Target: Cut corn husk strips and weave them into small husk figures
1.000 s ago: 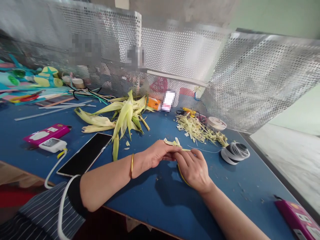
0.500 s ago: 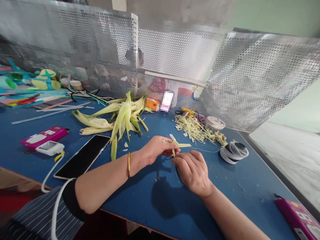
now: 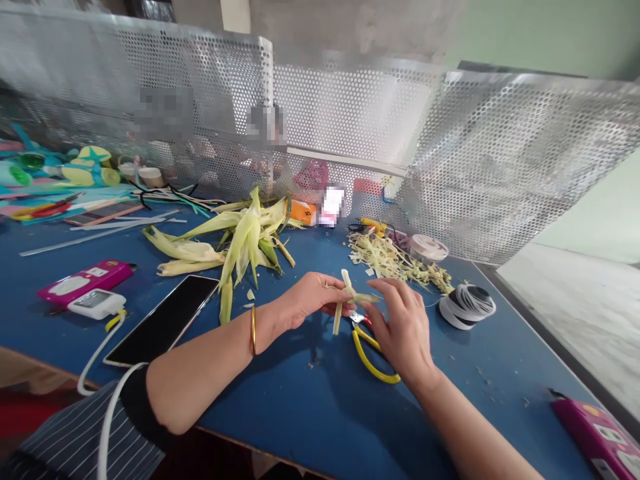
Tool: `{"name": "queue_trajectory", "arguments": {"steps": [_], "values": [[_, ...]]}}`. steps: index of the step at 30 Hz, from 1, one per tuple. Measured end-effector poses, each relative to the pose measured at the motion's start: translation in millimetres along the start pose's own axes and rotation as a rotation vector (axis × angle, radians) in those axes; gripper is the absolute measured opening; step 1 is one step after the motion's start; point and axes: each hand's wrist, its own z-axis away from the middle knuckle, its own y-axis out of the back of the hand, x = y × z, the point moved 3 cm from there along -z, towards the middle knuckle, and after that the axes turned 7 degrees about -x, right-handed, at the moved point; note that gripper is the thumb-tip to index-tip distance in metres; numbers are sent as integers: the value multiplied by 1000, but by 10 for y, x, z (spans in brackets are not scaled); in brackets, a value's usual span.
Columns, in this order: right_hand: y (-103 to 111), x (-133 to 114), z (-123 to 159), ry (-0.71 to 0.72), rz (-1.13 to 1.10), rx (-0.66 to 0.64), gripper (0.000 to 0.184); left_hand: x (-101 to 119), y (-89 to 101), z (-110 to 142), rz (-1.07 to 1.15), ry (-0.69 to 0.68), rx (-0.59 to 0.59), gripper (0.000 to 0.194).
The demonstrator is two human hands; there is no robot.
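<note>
My left hand [image 3: 313, 300] pinches a small bundle of pale green husk strips [image 3: 346, 293] just above the blue table [image 3: 300, 400]. One strip hangs down from it. My right hand [image 3: 403, 327] is beside it with fingers pinched on the right end of the same strips. Yellow-handled pliers [image 3: 370, 350] lie on the table under my right hand. A gold bangle [image 3: 253, 330] circles my left wrist.
A pile of green corn husks [image 3: 245, 237] lies behind my hands, shredded husk [image 3: 395, 260] to the right. A wire spool [image 3: 467, 303], a tape roll [image 3: 429, 247], a black phone [image 3: 163, 320], a pink case [image 3: 83, 280] and a perforated metal screen [image 3: 475, 167] surround the spot.
My right hand has lifted off the table and up to the strips, which uncovers the yellow pliers. The strip bundle has turned, and one strip now hangs down.
</note>
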Motion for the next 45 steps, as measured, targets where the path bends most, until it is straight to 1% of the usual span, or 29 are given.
{"name": "queue_trajectory", "arguments": {"steps": [2, 4, 7, 9, 12, 14, 16, 19, 22, 24, 25, 27, 29, 32, 37, 41, 45], "values": [[-81, 66, -20, -70, -100, -137, 12, 6, -23, 11, -27, -4, -27, 30], [-152, 85, -8, -130, -200, -214, 16, -17, -34, 6, -50, -7, -37, 33], [-212, 64, 25, -195, -297, -262, 19, -82, -40, -16, -115, -21, -9, 34], [-225, 52, 34, -238, -371, -297, 23, -111, -44, -27, -165, -47, 14, 31], [-209, 87, 28, -380, -471, -330, 28, -101, -47, -28, -201, -80, 40, 24], [-199, 129, 17, -469, -517, -347, 30, -77, -44, -22, -205, -74, 47, 21], [-213, 167, 5, -524, -587, -380, 32, -64, -39, -15, -202, -49, 48, 19], [-277, 200, 0, -603, -794, -413, 37, -83, -45, -6, -213, -8, 23, 20], [-352, 180, 22, -698, -1055, -391, 41, -146, -88, -2, -207, 55, -72, 28], [-383, 152, 47, -762, -1156, -339, 40, -184, -126, 1, -190, 77, -136, 35], [-389, 140, 59, -789, -1170, -301, 38, -196, -140, 1, -180, 76, -148, 38], [-386, 121, 75, -816, -1158, -242, 36, -213, -156, 1, -161, 67, -140, 42], [-377, 110, 82, -821, -1155, -220, 35, -225, -166, -1, -156, 64, -128, 41], [-367, 120, 85, -837, -1166, -206, 35, -238, -189, -4, -167, 73, -154, 32], [-369, 167, 96, -869, -1104, -108, 34, -230, -223, -4, -221, 75, -164, 22], [-387, 181, 103, -870, -1077, -75, 33, -219, -256, 7, -284, 78, -177, 21], [-391, 185, 108, -876, -1083, -82, 31, -215, -274, 20, -303, 96, -197, 20]]}}
